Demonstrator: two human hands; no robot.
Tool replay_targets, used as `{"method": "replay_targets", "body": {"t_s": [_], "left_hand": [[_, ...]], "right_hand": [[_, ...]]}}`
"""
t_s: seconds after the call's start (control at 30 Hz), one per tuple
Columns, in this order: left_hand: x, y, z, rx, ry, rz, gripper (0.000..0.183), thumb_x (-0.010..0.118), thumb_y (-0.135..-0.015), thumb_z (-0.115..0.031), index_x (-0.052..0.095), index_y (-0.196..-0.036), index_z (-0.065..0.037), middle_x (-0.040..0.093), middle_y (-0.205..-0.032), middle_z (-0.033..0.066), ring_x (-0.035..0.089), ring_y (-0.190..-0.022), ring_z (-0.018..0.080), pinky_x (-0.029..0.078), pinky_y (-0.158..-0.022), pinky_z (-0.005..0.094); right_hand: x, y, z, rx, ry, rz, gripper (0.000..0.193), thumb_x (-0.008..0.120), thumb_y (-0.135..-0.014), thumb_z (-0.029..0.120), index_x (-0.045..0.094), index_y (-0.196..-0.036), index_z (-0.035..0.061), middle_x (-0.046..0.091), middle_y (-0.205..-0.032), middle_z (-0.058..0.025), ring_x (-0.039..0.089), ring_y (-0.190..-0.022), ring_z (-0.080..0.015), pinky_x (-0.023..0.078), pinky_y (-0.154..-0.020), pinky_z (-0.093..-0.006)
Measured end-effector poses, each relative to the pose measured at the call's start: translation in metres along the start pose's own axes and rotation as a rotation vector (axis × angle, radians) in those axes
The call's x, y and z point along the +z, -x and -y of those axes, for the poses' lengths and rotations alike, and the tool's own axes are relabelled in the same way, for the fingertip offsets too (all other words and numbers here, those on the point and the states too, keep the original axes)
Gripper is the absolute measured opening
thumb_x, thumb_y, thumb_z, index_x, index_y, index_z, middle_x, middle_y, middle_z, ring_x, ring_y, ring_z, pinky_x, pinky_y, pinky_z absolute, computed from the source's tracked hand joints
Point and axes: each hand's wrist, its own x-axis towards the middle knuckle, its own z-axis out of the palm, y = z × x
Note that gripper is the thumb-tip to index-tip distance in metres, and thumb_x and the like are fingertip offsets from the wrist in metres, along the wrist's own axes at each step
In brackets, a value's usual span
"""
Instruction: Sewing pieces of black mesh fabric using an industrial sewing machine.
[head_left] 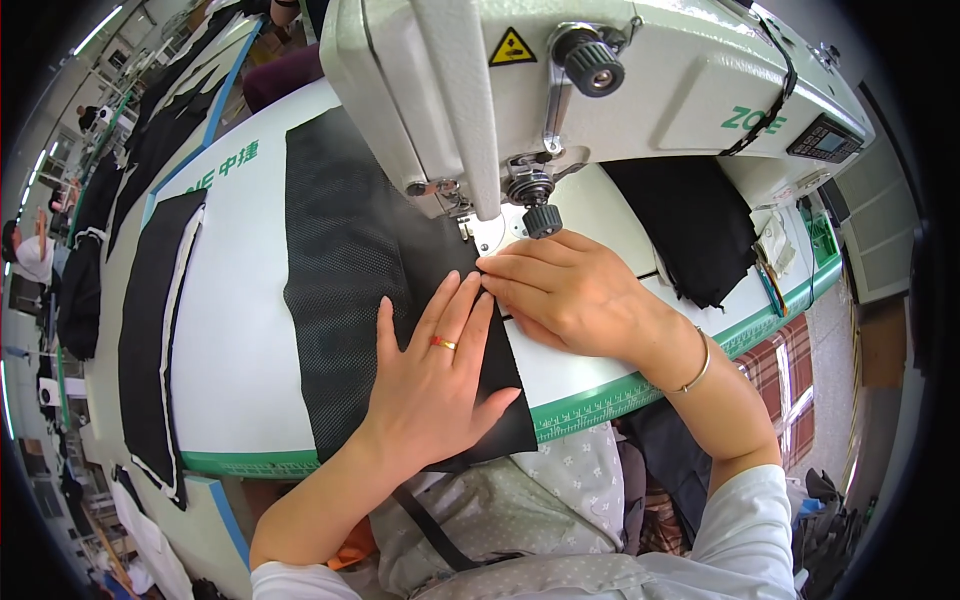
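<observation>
A long strip of black mesh fabric [340, 250] lies on the white table of a pale green sewing machine [600, 80], with a smooth black piece laid along its right edge. My left hand [435, 375], wearing a ring, presses flat on the fabric with fingers spread and pointing up toward the presser foot [462, 222]. My right hand [570, 295], a thin bracelet on its wrist, rests on the right side with fingertips pinning the fabric edge just below the needle. Neither hand grips anything.
More black cut pieces [160, 320] with white edging lie stacked at the table's left. A bundle of black cloth [690, 225] sits behind the machine arm on the right. The green ruler-marked table edge [600, 395] runs near my lap. Other workstations stretch away at far left.
</observation>
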Motion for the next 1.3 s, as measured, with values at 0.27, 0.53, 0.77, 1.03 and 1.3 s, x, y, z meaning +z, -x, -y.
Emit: {"method": "replay_targets", "body": {"t_s": [0.27, 0.53, 0.77, 1.03, 1.3], "left_hand": [[0.002, -0.013, 0.016, -0.006, -0.039, -0.039, 0.088, 0.072, -0.086, -0.051, 0.043, -0.150, 0.001, 0.036, -0.161, 0.0143, 0.031, -0.152, 0.0290, 0.030, -0.109, 0.0754], [0.001, -0.018, 0.022, 0.001, -0.028, -0.055, 0.087, 0.074, -0.085, -0.049, 0.043, -0.150, 0.000, 0.037, -0.160, 0.0123, 0.033, -0.151, 0.0294, 0.031, -0.108, 0.0755], [0.002, -0.019, 0.024, -0.002, -0.048, -0.064, 0.086, 0.074, -0.086, -0.048, 0.043, -0.151, -0.001, 0.037, -0.159, 0.0124, 0.033, -0.150, 0.0291, 0.032, -0.108, 0.0745], [0.002, -0.024, 0.031, -0.015, -0.057, -0.085, 0.083, 0.073, -0.087, -0.045, 0.041, -0.153, -0.005, 0.035, -0.156, 0.0125, 0.034, -0.148, 0.0314, 0.030, -0.110, 0.0738], [0.003, -0.028, 0.039, 0.097, -0.145, -0.210, 0.064, 0.073, -0.088, -0.037, 0.058, -0.141, -0.005, 0.051, -0.148, 0.0099, 0.044, -0.142, 0.0268, 0.023, -0.116, 0.0698]], "right_hand": [[0.003, -0.002, 0.000, 0.121, 0.019, 0.033, 0.037, 0.070, -0.084, 0.016, 0.071, -0.118, 0.0023, 0.070, -0.121, -0.0055, 0.062, -0.116, -0.0234, 0.048, -0.107, -0.0412], [-0.001, -0.003, -0.001, 0.173, -0.006, 0.141, 0.046, 0.069, -0.085, 0.021, 0.065, -0.127, 0.0020, 0.065, -0.118, -0.0083, 0.058, -0.116, -0.0261, 0.043, -0.111, -0.0418], [0.001, -0.001, 0.000, 0.208, 0.039, 0.160, 0.049, 0.069, -0.085, 0.026, 0.063, -0.129, 0.0049, 0.062, -0.118, -0.0097, 0.056, -0.119, -0.0277, 0.041, -0.112, -0.0449], [-0.002, -0.002, 0.000, 0.174, 0.035, 0.105, 0.045, 0.073, -0.081, 0.020, 0.066, -0.124, 0.0071, 0.064, -0.118, -0.0071, 0.061, -0.114, -0.0255, 0.047, -0.102, -0.0414], [0.003, -0.003, 0.000, 0.019, 0.048, -0.043, 0.026, 0.074, -0.076, 0.013, 0.074, -0.101, 0.0037, 0.070, -0.108, -0.0031, 0.063, -0.107, -0.0209, 0.051, -0.100, -0.0372]]}}
